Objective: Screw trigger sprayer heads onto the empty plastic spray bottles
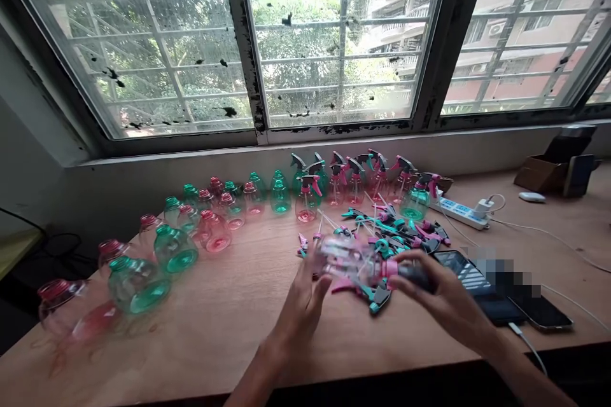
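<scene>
Both of my hands hold one clear pink spray bottle (pixel 344 259) sideways above the wooden table (pixel 229 318); it is blurred by motion. My left hand (pixel 305 296) cups the bottle's body from below. My right hand (pixel 432 286) is closed round the pink and black trigger head (pixel 405 271) at the bottle's neck. Just beyond the hands lies a pile of loose pink and teal trigger heads (pixel 386 232) with white tubes.
Several uncapped pink and green bottles (pixel 174 248) line the table's left and back. Capped bottles (pixel 353 181) stand under the window sill. Two phones (pixel 501 296), a power strip (pixel 461 212) with cables, a small white object (pixel 531 196) and a cardboard box (pixel 541 173) lie on the right.
</scene>
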Motion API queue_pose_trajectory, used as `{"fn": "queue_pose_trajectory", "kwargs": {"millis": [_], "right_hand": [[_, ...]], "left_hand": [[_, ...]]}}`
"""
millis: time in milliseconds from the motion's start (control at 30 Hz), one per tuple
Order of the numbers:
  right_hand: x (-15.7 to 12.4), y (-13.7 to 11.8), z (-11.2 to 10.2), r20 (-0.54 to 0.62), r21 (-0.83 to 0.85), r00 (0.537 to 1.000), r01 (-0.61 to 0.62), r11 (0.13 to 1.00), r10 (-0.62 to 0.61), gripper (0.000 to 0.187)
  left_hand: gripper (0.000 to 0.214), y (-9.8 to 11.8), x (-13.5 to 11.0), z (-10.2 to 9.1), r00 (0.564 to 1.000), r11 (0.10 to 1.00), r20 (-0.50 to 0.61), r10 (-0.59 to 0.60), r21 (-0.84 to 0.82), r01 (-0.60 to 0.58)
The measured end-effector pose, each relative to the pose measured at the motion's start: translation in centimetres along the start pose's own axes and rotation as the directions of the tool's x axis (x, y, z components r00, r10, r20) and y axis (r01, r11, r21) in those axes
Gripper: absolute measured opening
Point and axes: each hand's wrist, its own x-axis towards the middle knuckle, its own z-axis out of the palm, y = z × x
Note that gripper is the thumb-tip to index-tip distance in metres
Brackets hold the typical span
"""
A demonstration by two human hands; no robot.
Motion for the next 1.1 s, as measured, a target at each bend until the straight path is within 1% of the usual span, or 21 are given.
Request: {"fn": "queue_pose_trajectory", "kwargs": {"millis": [33,67,100,133,167,233,267,333,400,467,533,633,700,800,867,967,1000,1100], "right_hand": [[1.4,0.3,-0.6,-0.080,-0.101,0.996,0.018,0.995,-0.026,0.036],[3.0,0.7,-1.0,-0.186,-0.241,0.980,0.030,0.970,-0.077,0.039],[4.8,1.1,-1.3,-0.257,-0.399,0.957,0.024,0.917,-0.137,0.044],[6.6,1.3,-1.4,-0.281,-0.549,0.940,0.006,0.836,-0.191,0.048],[8.5,1.5,-1.4,-0.250,-0.673,0.941,0.002,0.740,-0.229,0.050],[12.3,1.5,-0.9,-0.189,-0.720,0.954,0.028,0.693,-0.234,0.048],[14.1,1.4,-0.5,-0.163,-0.737,0.960,0.036,0.675,-0.229,0.046],[17.3,0.9,0.5,-0.088,-0.767,0.974,0.067,0.639,-0.208,0.042],[19.7,0.4,1.7,-0.007,-0.788,0.985,0.102,0.607,-0.175,0.037],[21.4,0.2,3.0,0.065,-0.799,0.989,0.133,0.587,-0.135,0.030],[22.4,0.1,4.3,0.129,-0.802,0.987,0.161,0.575,-0.096,0.026],[23.2,0.3,5.7,0.203,-0.797,0.978,0.197,0.571,-0.053,0.027],[23.8,0.3,6.2,0.227,-0.793,0.973,0.205,0.574,-0.034,0.028],[25.4,0.1,6.3,0.219,-0.791,0.976,0.179,0.585,-0.002,0.029],[26.7,-0.1,6.3,0.204,-0.788,0.979,0.152,0.596,0.020,0.030],[28.6,-0.5,6.3,0.187,-0.785,0.982,0.131,0.606,0.030,0.031],[29.0,-0.6,6.4,0.181,-0.784,0.983,0.131,0.607,0.023,0.030],[29.4,-0.9,6.8,0.164,-0.778,0.986,0.144,0.612,-0.023,0.029]], "left_hand": [[0.052,-0.3,1.4,0.2,0.999,0.998,0.046,0.030,0.059,-0.032],[0.048,-0.5,2.9,0.6,0.995,0.993,0.077,0.057,0.096,-0.065],[0.045,-0.7,4.3,1.1,0.990,0.986,0.110,0.091,0.130,-0.105],[0.043,-0.8,5.6,1.8,0.981,0.975,0.146,0.130,0.161,-0.154],[0.042,-0.9,6.9,2.6,0.967,0.961,0.187,0.170,0.185,-0.205],[0.044,-1.0,9.4,4.5,0.947,0.936,0.247,0.204,0.233,-0.262],[0.047,-1.1,10.5,5.5,0.948,0.928,0.255,0.193,0.265,-0.260],[0.043,-1.6,12.4,7.3,0.957,0.914,0.257,0.138,0.339,-0.222],[0.039,-2.3,13.6,8.7,0.967,0.897,0.247,0.062,0.412,-0.163],[0.036,-2.9,14.0,9.6,0.970,0.876,0.241,0.004,0.466,-0.119],[0.034,-3.3,13.9,10.0,0.969,0.859,0.243,-0.037,0.503,-0.094],[0.033,-3.1,13.0,9.8,0.964,0.845,0.254,-0.078,0.531,-0.071],[0.033,-2.8,12.4,9.5,0.960,0.844,0.263,-0.095,0.533,-0.062],[0.033,-2.4,11.8,8.9,0.955,0.859,0.282,-0.094,0.507,-0.065],[0.040,-1.9,11.4,8.0,0.950,0.881,0.306,-0.064,0.464,-0.090],[0.058,-0.4,10.4,5.8,0.931,0.920,0.363,0.048,0.347,-0.183],[0.061,0.3,9.8,4.7,0.921,0.929,0.376,0.099,0.298,-0.221],[0.058,2.3,7.9,1.0,0.894,0.940,0.386,0.227,0.155,-0.305]]}}
